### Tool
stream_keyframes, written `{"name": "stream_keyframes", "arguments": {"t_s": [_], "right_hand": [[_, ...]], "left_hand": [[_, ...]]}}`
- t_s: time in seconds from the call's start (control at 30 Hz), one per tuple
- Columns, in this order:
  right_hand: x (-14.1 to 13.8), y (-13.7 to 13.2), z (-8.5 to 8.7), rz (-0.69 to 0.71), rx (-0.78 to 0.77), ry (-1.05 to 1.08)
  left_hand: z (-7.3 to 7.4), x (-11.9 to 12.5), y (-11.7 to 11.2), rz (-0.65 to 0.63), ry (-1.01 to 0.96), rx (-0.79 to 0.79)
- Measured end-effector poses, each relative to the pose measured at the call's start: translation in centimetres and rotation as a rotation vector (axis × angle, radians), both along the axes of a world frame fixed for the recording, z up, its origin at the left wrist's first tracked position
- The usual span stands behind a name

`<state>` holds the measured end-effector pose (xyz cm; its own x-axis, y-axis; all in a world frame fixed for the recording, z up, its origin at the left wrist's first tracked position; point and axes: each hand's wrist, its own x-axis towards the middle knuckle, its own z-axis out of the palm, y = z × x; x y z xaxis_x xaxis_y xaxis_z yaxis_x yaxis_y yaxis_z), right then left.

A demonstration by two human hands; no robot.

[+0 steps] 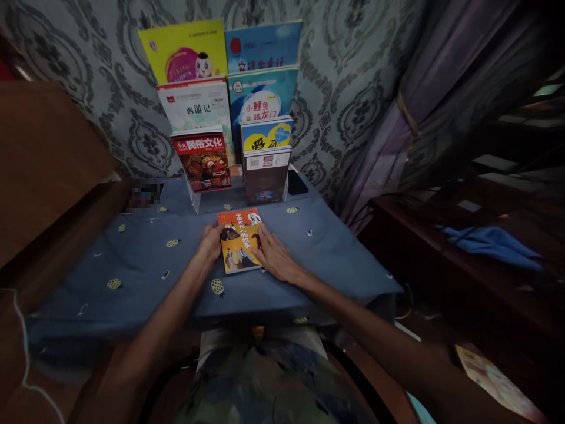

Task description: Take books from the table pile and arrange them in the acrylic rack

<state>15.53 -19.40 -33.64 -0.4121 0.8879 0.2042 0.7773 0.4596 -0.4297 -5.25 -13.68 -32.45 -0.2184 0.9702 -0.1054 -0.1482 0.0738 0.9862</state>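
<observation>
An orange and yellow book (241, 250) with white Chinese title characters lies on the blue patterned tablecloth (145, 265) in front of me. My left hand (210, 242) grips its left edge, with the fingertips partly hidden. Across the right side of the cover, my right hand (277, 256) lies flat, fingers stretched out and touching the book. Just beyond stands a clear tiered rack (195, 201) with several books in two columns. At its front are a red-topped book (205, 160) on the left and a dark book (265, 176) on the right.
A black phone (297, 182) lies right of the rack. A blurred-out item (143, 196) is at the table's back left. Brown panelling (48, 171) borders the left side. At right are a tied purple curtain (388, 112) and a dark red surface with a blue cloth (489, 246).
</observation>
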Motion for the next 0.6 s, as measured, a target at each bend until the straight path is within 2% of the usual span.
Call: {"name": "stream_keyframes", "arguments": {"t_s": [0.13, 0.3, 0.47, 0.6], "right_hand": [[-0.2, -0.3, 0.6, -0.020, -0.012, -0.009], [0.1, -0.4, 0.7, -0.063, -0.062, 0.061], [-0.1, 0.5, -0.1, -0.102, -0.127, 0.327], [-1.9, 2.4, 1.1, -0.219, -0.209, 0.629]], "left_hand": [[1.0, 2.3, -1.5, 0.115, -0.138, -0.088], [2.3, 4.0, -2.5, 0.174, -0.242, -0.065], [3.0, 4.8, -2.8, 0.146, -0.335, -0.032], [3.9, 5.1, -2.3, 0.048, -0.375, 0.085]]}}
